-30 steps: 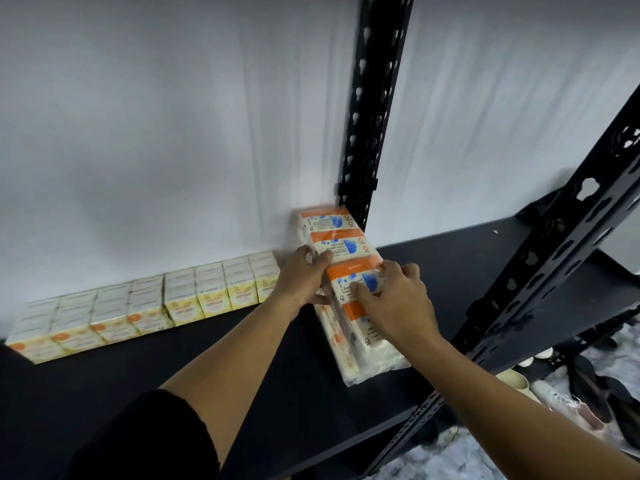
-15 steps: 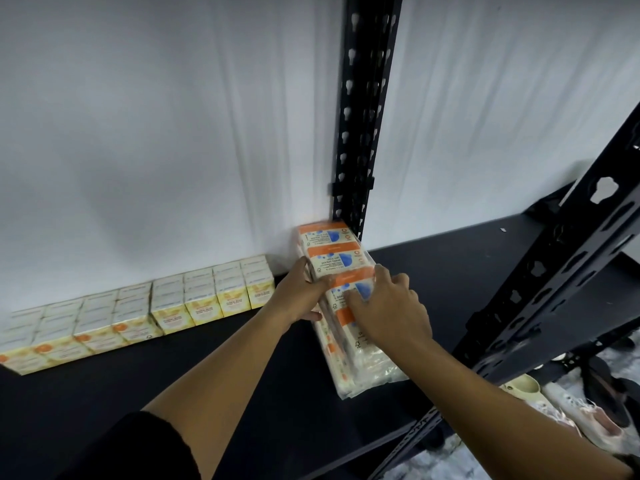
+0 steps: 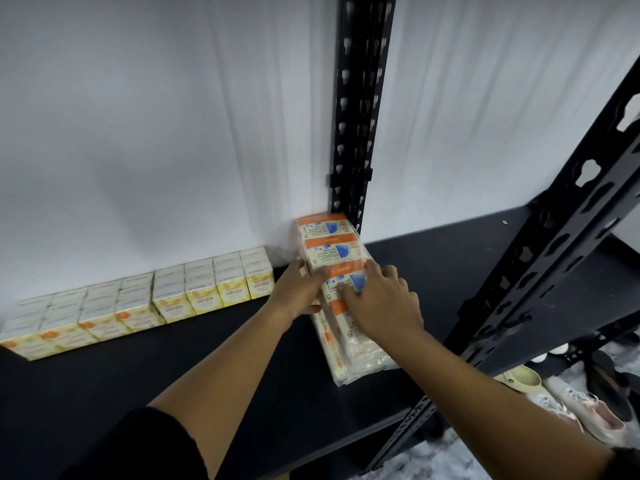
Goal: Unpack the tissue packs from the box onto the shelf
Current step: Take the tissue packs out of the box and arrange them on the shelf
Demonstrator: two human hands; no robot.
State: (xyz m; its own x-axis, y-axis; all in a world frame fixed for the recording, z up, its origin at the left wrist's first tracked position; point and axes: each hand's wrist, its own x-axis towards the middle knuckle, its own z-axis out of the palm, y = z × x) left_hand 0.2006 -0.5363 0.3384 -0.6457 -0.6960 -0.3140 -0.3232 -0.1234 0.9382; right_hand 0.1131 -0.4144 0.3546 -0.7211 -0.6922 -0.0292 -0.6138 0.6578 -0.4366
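A long plastic-wrapped bundle of orange, white and blue pocket tissue packs (image 3: 332, 247) lies on the black shelf (image 3: 242, 368), its far end against the white wall beside the rear upright. My left hand (image 3: 299, 289) grips its left side. My right hand (image 3: 382, 303) presses flat on its top, fingers spread. A row of yellow and white tissue packs (image 3: 138, 303) stands along the wall at the left. The box is out of view.
A black slotted rear post (image 3: 360, 109) rises behind the bundle. A slanting black front post (image 3: 540, 282) crosses the right side. Shoes and slippers (image 3: 568, 403) lie on the floor below, at the right.
Both hands stay on the orange bundle, which has shifted slightly toward the wall. My head has moved, so the scene sits a little lower and to the left in view.
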